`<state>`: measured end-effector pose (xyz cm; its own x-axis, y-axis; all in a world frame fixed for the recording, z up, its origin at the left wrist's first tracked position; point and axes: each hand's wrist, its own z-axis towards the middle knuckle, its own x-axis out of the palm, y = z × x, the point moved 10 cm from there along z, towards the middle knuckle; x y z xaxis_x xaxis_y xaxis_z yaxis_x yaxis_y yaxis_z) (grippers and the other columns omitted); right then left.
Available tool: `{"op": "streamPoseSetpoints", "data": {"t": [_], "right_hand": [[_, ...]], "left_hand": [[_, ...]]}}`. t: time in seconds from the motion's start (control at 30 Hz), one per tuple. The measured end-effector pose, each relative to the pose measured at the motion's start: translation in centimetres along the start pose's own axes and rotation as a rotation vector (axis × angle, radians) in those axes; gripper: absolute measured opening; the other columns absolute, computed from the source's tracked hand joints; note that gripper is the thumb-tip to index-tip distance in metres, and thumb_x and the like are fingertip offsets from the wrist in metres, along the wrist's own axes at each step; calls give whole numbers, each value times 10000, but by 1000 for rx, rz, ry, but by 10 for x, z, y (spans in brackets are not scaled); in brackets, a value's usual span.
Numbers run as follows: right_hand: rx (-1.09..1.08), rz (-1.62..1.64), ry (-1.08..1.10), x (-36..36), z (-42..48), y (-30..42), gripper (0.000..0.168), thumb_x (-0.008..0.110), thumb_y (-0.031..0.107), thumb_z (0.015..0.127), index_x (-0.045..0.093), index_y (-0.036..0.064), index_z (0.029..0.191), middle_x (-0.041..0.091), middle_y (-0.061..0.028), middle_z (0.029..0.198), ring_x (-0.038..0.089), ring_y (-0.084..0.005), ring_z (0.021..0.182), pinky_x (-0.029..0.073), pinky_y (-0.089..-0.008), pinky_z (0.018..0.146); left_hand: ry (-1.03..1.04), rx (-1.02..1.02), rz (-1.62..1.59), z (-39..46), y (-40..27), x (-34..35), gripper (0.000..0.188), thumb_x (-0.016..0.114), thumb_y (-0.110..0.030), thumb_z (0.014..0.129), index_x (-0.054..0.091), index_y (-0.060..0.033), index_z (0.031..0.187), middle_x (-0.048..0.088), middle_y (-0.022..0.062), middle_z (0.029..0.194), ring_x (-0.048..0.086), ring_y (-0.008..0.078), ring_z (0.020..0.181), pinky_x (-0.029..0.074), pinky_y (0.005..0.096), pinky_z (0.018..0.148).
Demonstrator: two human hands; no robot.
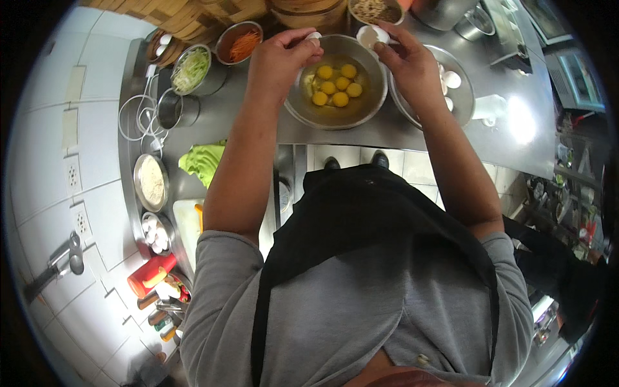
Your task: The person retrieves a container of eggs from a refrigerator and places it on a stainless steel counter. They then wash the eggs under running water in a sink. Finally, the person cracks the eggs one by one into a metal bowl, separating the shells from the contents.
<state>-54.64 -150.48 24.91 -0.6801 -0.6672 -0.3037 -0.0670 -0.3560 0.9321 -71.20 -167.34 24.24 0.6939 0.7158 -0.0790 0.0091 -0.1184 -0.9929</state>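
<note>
My left hand pinches a piece of white eggshell above the left part of the far rim of a steel bowl. Held in my right hand is a larger broken eggshell, its hollow inside showing, over the right part of that rim. Several whole yolks lie in clear egg white within the bowl. Partly behind my right forearm stands a second steel bowl containing white eggs or shells; my arm hides some of its contents.
Shredded carrot, shredded cabbage and a steel cup stand left. Nearer are lettuce, a bowl of pale powder and a cutting board. Bamboo steamers line the back. A dark-clothed person is at right.
</note>
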Motion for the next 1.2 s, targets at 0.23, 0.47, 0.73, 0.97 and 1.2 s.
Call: {"op": "streamPoseSetpoints", "data": {"t": [0.23, 0.47, 0.73, 0.97, 1.2], "right_hand": [[299, -132, -250, -115, -72, -68, 404, 712, 214, 1005, 631, 7, 1343, 742, -202, 1165, 741, -218, 1030, 573, -336, 883], [64, -858, -307, -145, -97, -55, 327, 659, 296, 1026, 712, 59, 1245, 691, -126, 1222, 715, -296, 964, 564, -420, 847], [-52, -511, 157, -32, -66, -12, 233, 716, 126, 934, 740, 85, 1161, 691, -121, 1158, 721, -296, 946, 573, -397, 838], [-47, -524, 511, 77, -50, -5, 267, 596, 141, 962, 744, 77, 1175, 684, -178, 1183, 684, -392, 1059, 554, -474, 910], [-37, -588, 672, 131, -33, -31, 336, 548, 166, 943, 750, 84, 1198, 714, -201, 1154, 682, -401, 1075, 532, -481, 971]], "left_hand": [[252, 145, 229, -14, 5, 149, 338, 779, -222, 893, 768, -60, 1190, 778, 94, 992, 729, 177, 859, 571, 330, 812], [196, 769, 578, -49, -11, 222, 198, 775, -169, 799, 760, -93, 981, 710, 110, 1044, 677, 330, 1004, 540, 451, 916], [-230, 648, 490, -99, -3, 45, 177, 764, -139, 887, 713, -61, 1037, 693, 132, 1095, 684, 334, 989, 555, 435, 878], [-543, 105, 454, -153, 105, -124, 204, 722, -140, 947, 698, -34, 1119, 707, 104, 1024, 692, 211, 862, 559, 336, 765], [-366, 6, 360, -167, 124, -88, 203, 720, -146, 970, 709, -34, 1139, 738, 92, 1038, 688, 163, 898, 550, 308, 831]]}}
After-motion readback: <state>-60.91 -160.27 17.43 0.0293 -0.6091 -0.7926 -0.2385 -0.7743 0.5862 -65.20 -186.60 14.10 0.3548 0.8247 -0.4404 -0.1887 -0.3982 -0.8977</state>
